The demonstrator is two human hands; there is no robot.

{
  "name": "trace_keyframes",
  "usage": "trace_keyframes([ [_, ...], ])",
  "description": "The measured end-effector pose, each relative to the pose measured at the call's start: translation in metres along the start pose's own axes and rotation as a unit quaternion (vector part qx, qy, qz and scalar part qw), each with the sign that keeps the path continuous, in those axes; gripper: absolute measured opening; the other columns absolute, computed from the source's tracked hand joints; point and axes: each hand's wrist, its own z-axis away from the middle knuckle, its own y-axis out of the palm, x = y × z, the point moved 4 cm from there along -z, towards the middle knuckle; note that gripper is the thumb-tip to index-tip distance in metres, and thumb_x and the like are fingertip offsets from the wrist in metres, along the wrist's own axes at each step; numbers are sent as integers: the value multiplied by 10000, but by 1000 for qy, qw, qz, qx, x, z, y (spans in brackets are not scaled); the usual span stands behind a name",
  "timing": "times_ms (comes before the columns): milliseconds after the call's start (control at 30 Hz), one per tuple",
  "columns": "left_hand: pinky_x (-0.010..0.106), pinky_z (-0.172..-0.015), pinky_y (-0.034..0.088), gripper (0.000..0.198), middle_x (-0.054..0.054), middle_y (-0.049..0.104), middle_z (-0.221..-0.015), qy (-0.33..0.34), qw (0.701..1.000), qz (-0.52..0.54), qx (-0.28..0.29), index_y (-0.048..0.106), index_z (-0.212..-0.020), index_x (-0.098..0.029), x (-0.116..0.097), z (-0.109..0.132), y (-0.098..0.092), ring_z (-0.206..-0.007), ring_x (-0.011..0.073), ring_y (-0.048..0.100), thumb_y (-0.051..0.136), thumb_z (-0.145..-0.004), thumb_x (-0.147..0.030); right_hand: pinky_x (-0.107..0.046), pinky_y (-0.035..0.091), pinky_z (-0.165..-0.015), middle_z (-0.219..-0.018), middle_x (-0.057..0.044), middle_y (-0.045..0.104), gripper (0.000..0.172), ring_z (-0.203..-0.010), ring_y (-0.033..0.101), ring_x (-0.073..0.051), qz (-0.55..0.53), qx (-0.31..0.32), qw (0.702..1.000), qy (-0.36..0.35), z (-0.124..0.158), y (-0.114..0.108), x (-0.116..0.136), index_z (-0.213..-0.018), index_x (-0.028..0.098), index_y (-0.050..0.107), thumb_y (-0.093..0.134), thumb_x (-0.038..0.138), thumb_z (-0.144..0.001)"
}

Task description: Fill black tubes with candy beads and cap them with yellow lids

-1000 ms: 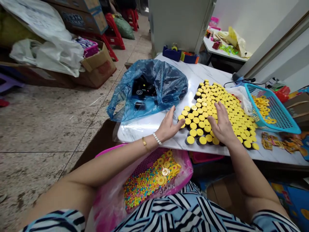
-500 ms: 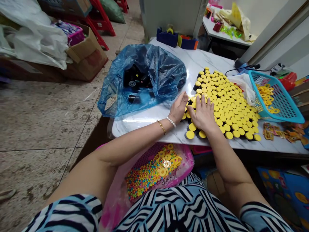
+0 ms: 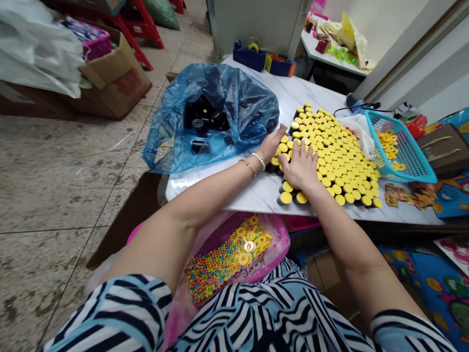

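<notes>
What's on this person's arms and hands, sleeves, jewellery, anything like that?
The left sleeve and right sleeve have black, white and pale blue stripes. A pearl bracelet and a thin gold bangle circle the left wrist; the right wrist shows no jewellery.

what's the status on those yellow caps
Left hand against the edge of the yellow-capped black cylinders. Right hand flat on them. Cylinders packed upright. Blue plastic bag close beside the left hand.

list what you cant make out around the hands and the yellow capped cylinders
Head view:
The yellow-capped black cylinders under the right hand: hidden by that hand.
The black items in the blue plastic bag: partly veiled by the bag's film.
Print on the foil packets: too small to read.
</notes>
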Motion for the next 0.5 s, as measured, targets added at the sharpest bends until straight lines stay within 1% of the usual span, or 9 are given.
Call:
trace_keyframes([
  [133,420,-1260,360,582,102,697,-1306,53,993,-75,75,684,-1321,-141,-8,4,6,-1354,291,578,488,-1038,-610,-685,58,-1290,-1778,-167,88,949,-1633,53,-459,-7,24,1000,-1,-3,-2,-5,-1699,128,163,214,766,-999],
  [233,420,-1220,397,659,109,703,-1273,53,994,-70,67,667,-1331,-155,-7,6,-2,-1322,292,593,497,-996,-697,-684,71,-1295,-1781,-143,104,883,-1640,63,-436,-19,47,999,-12,3,-16,-10,-1697,167,203,219,734,-1019],
  [267,423,-1200,416,710,119,700,-1278,48,995,-63,59,661,-1338,-159,-6,5,-7,-1321,298,597,479,-978,-743,-688,78,-1296,-1781,-138,111,852,-1644,61,-424,-21,28,999,-19,10,-25,-11,-1693,171,221,220,708,-1031],
  [333,420,-1162,449,809,137,687,-1311,37,997,-48,44,644,-1370,-172,-2,1,-16,-1336,305,600,439,-937,-824,-686,108,-1303,-1778,-125,142,787,-1656,60,-374,-31,-46,997,-58,37,-43,-9,-1686,182,243,242,649,-1053],
  [367,417,-1149,460,855,147,677,-1338,32,998,-43,38,631,-1394,-175,-1,-1,-19,-1346,307,599,419,-919,-854,-669,137,-1312,-1773,-115,172,762,-1661,71,-336,-47,-89,990,-104,55,-49,-5,-1686,194,243,271,626,-1058],
  [400,414,-1143,465,899,158,667,-1365,26,998,-41,34,617,-1419,-174,0,-3,-22,-1355,309,598,403,-902,-878,-625,188,-1325,-1762,-99,222,744,-1659,124,-290,-78,-98,975,-182,76,-50,2,-1687,223,238,318,610,-1057],
  [433,414,-1145,464,941,170,656,-1391,19,998,-40,32,603,-1443,-168,1,-5,-24,-1363,312,596,394,-886,-897,-572,258,-1326,-1734,-94,303,738,-1642,212,-253,-122,-79,947,-288,98,-46,12,-1689,247,231,370,595,-1053],
  [467,418,-1155,457,979,181,644,-1416,13,999,-39,33,588,-1465,-161,2,-7,-25,-1375,316,589,390,-870,-913,-524,327,-1311,-1698,-105,378,771,-1617,289,-236,-165,-41,898,-407,121,-37,22,-1689,249,226,430,606,-1037],
  [500,422,-1172,445,1011,188,630,-1442,7,999,-36,37,574,-1485,-155,1,-8,-25,-1397,319,575,385,-858,-925,-495,364,-1297,-1674,-116,421,790,-1604,323,-230,-196,-1,845,-498,140,-26,31,-1687,242,232,463,611,-1028],
])
